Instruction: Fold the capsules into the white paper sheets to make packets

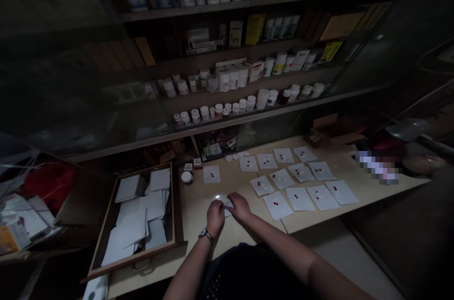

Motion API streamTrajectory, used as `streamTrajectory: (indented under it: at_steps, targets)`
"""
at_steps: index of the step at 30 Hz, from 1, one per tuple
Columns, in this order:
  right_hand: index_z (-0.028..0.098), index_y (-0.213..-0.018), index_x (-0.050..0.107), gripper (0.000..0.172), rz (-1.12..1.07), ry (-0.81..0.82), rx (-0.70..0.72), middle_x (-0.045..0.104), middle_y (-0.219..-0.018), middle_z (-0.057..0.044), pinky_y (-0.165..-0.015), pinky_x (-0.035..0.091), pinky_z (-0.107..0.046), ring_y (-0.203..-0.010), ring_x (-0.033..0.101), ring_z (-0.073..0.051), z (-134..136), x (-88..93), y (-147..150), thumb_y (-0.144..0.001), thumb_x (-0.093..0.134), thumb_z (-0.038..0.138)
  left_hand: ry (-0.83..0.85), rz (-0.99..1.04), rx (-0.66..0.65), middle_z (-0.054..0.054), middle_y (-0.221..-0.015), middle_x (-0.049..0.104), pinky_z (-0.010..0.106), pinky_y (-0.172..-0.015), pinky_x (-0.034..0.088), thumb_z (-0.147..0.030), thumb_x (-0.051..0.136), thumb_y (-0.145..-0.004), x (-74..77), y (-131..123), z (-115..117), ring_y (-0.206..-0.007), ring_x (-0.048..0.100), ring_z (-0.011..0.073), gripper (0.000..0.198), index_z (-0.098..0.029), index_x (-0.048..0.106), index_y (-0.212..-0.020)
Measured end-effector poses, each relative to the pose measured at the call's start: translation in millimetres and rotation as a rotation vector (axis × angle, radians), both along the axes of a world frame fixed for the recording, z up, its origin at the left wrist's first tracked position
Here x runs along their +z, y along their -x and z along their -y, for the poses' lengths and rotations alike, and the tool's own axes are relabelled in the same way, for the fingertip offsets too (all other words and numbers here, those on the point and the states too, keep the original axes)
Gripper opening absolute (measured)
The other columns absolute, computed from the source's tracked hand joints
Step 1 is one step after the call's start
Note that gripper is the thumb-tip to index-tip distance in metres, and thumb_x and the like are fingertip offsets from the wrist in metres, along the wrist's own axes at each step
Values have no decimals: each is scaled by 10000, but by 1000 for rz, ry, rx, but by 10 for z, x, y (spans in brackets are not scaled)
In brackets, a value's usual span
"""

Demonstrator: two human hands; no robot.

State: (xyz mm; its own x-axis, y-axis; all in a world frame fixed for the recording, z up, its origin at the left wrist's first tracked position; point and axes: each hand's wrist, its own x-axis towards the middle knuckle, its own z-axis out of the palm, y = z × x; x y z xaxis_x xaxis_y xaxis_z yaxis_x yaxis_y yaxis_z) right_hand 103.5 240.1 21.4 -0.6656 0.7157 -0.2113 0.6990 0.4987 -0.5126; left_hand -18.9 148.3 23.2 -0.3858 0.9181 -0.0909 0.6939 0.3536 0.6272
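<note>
Both of my hands meet over the front of the table, with a small white paper (227, 213) between them. My left hand (214, 218), a watch (205, 234) on its wrist, has its fingers closed at the paper's left side. From the right, my right hand (240, 206) pinches the same paper, which looks partly folded; the fingers hide most of it. To the right lie several square white papers (301, 199) in rows, each bearing a few red and white pills (275, 203). One more paper with pills (212, 174) lies alone, beyond my left hand.
At left a wooden drawer (173, 215) holds stacks of white paper (133, 215). A white-capped jar (187, 177) and small boxes (197, 163) stand beside it. Shelves (248, 4) of medicine bottles rise behind. An open cardboard box (331, 129) sits at the back right.
</note>
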Motion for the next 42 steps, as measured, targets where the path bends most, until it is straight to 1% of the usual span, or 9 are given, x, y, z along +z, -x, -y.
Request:
streamTrajectory:
  at_steps: [4,7,9,17,21,24,32,37,42]
  targets:
    - [195,-1132,621,344,21,28,14,628,-1130,-88,-885,373,-302,-1064,550,-244,2,-11,9,-790,596,217,-50,-22,39,84,-1001,651,316,-874,424,-113,529,-786,-84,-29,94,-992,572,225,231,-173,661,-966]
    - [186,-1123,630,340,10,28,24,625,-1118,-91,-878,378,-295,-1052,551,-236,9,-23,16,-788,568,195,-24,10,133,66,-890,645,296,-826,433,-104,539,-780,-95,-49,99,-907,586,208,166,-173,667,-859]
    - [184,-1106,641,342,-9,18,39,627,-1094,-88,-872,381,-286,-1039,553,-228,18,-31,21,-779,543,163,-30,17,129,50,-838,633,279,-799,432,-71,517,-774,-90,-53,101,-872,585,192,179,-180,658,-784]
    - [191,-1042,678,402,-47,3,58,642,-1037,-73,-862,387,-257,-1000,565,-199,65,-63,18,-754,438,46,-52,-155,-161,63,-897,619,285,-805,439,-73,473,-835,-87,-11,242,-943,544,205,244,-194,685,-847]
    - [194,-1072,664,429,-49,13,67,633,-1056,-73,-870,389,-253,-1022,553,-198,70,-83,2,-742,438,38,-31,-228,-271,75,-997,618,302,-826,458,-93,462,-854,-115,-6,349,-985,533,215,297,-207,666,-1037]
    - [194,-1084,655,429,-49,20,90,622,-1073,-75,-881,384,-259,-1039,540,-199,67,-88,-14,-749,436,38,-33,-286,-342,98,-1179,596,341,-898,457,-74,447,-836,-157,-11,420,-1094,504,237,425,-194,584,-1220]
    - [206,-1106,647,329,-26,14,178,605,-1092,-76,-874,372,-274,-1038,527,-200,37,-39,-58,-851,462,113,7,-304,-327,107,-1362,533,385,-1022,410,-59,429,-803,-216,-21,467,-1232,462,250,592,-183,459,-1380]
    - [208,-1097,655,301,-5,-52,234,602,-1070,-78,-834,367,-266,-1015,522,-202,49,-41,-65,-872,472,128,-56,-357,-424,110,-1378,515,396,-982,446,-87,436,-828,-256,28,545,-1218,471,258,552,-228,484,-1359]
    - [233,-1146,650,300,19,-120,313,609,-1087,-85,-801,361,-282,-1017,513,-233,96,-56,-72,-893,500,167,-1,-390,-467,109,-1357,526,429,-970,448,-115,467,-813,-282,65,602,-1215,462,275,550,-232,484,-1351]
